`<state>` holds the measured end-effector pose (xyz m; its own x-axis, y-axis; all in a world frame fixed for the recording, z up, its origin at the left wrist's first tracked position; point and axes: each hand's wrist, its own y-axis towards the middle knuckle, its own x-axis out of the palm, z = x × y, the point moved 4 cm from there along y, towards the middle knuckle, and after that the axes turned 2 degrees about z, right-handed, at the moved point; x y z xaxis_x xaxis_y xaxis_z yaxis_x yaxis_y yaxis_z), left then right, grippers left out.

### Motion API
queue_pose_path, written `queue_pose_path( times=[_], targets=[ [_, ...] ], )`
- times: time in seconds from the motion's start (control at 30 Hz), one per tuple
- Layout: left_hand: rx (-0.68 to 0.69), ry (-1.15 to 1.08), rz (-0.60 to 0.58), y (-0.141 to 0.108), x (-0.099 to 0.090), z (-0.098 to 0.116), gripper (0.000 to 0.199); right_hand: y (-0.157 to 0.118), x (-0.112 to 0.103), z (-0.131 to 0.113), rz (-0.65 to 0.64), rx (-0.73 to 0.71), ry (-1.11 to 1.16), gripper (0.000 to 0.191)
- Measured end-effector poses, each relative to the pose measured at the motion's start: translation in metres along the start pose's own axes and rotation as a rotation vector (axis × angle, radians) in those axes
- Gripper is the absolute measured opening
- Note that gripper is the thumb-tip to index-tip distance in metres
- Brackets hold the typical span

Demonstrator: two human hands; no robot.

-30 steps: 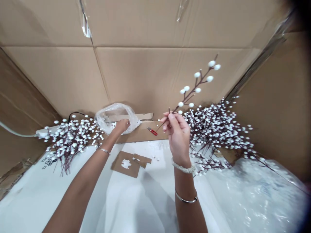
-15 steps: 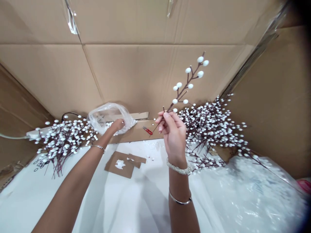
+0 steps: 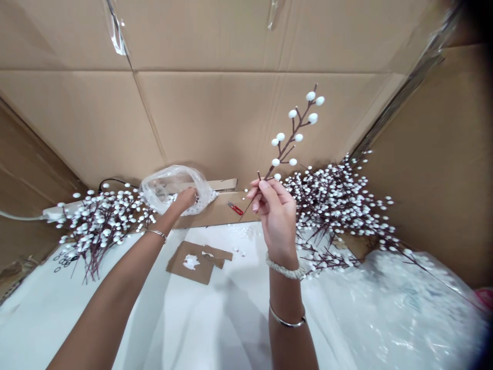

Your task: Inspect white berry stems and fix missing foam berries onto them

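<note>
holding a brown branch (image 3: 291,137) with white berries, the right hand (image 3: 278,216) pinches its stem between thumb and fingers, tip tilted up to the right. the left hand (image 3: 187,199) is inside the clear plastic bag (image 3: 199,181) of white berries; whether its fingers grip anything cannot be told. red-handled snips (image 3: 235,208) lie on cardboard between the hands.

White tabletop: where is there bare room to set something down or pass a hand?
Bare tabletop shows between left forearm and right forearm, nearer than the torn cardboard, and outside the left forearm, nearer than the black rings. Crowded: the back, with plastic bag, red snips and berry-stem piles, and the right, under clear sheeting.
</note>
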<state>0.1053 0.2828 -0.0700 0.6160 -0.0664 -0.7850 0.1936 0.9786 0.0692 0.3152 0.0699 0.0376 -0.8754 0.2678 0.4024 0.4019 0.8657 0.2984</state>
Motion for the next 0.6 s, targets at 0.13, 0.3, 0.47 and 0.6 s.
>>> queue_pose_path(
  times=[0.13, 0.3, 0.47, 0.6],
  targets=[
    [0.002, -0.107, 0.146, -0.016, -0.035, 0.002, 0.021, 0.002, -0.004, -0.001, 0.019, -0.017, -0.022, 0.014],
    [0.013, -0.343, 0.328, -0.086, -0.069, 0.016, 0.048, 0.003, 0.0, 0.004, 0.042, 0.031, 0.082, 0.013],
    [0.091, -0.869, 0.458, -0.147, -0.073, 0.047, 0.042, -0.006, 0.031, 0.023, -0.116, 0.109, 0.027, 0.019],
    [0.073, -1.09, 0.376, -0.159, -0.068, 0.065, 0.038, -0.024, 0.062, 0.039, -0.281, 0.144, -0.033, 0.025]
  ],
)
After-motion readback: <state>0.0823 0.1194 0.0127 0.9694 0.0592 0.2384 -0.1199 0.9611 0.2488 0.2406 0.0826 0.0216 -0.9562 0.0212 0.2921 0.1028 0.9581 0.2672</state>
